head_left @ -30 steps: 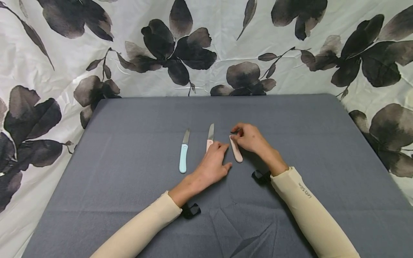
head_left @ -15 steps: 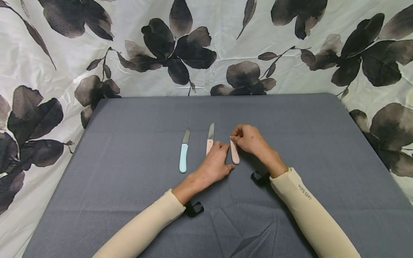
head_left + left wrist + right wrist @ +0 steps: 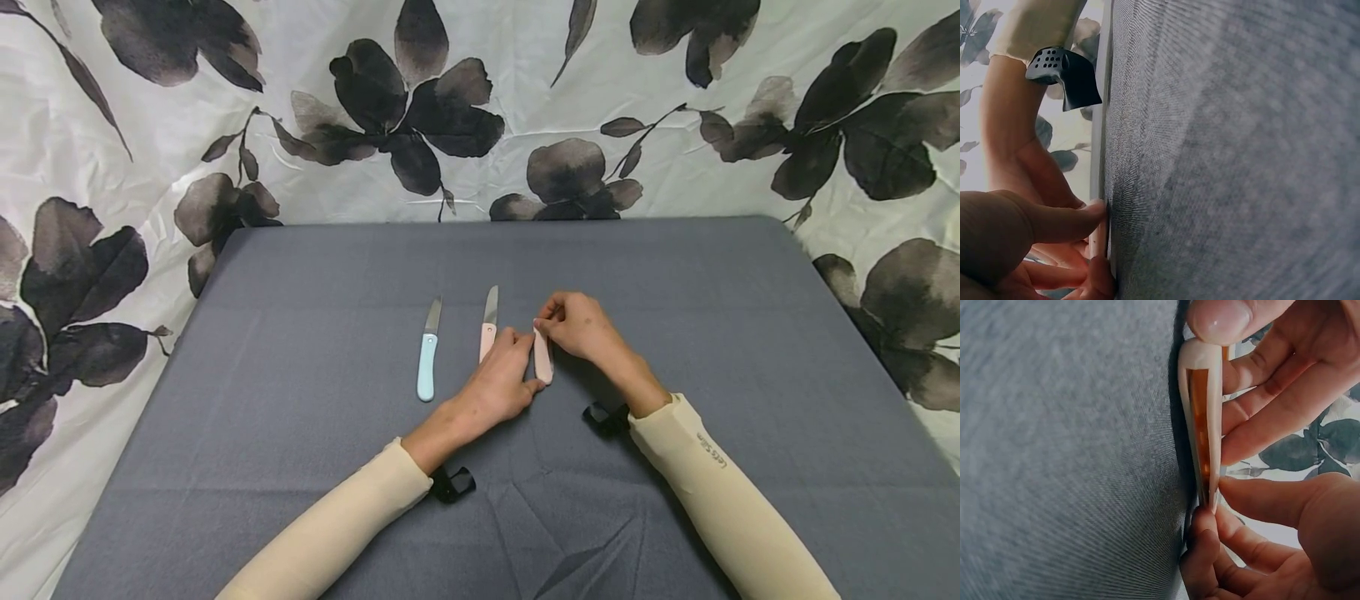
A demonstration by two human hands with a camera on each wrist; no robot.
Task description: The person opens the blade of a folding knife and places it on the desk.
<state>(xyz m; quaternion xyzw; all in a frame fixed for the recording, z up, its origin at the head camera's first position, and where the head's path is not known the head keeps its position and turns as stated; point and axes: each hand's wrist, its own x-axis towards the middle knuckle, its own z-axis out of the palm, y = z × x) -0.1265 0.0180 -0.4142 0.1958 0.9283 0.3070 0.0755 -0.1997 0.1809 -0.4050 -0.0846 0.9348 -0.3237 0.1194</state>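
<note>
A pink folding knife (image 3: 543, 360) lies folded on the grey cloth, between my two hands. My right hand (image 3: 581, 325) pinches its far end between thumb and forefinger. My left hand (image 3: 498, 379) holds it from the left, thumb (image 3: 1221, 319) at the near end and fingers along the side. The right wrist view shows the long slot in its handle (image 3: 1200, 357). Left of these, a second pink knife (image 3: 489, 333) has its blade out, its lower handle hidden behind my left hand. Farther left lies a light blue knife (image 3: 426, 367), blade out too.
Grey cloth covers the table (image 3: 300, 333), with creases (image 3: 592, 558) near the front. A white curtain with dark flowers (image 3: 420, 100) hangs behind and at the sides. Black wrist mounts (image 3: 453, 485) sit at the sleeve cuffs.
The folded pink knife has swung from a slant to nearly upright in the head view. My left thumb has come to its near end, and my right fingers have closed together at the far end.
</note>
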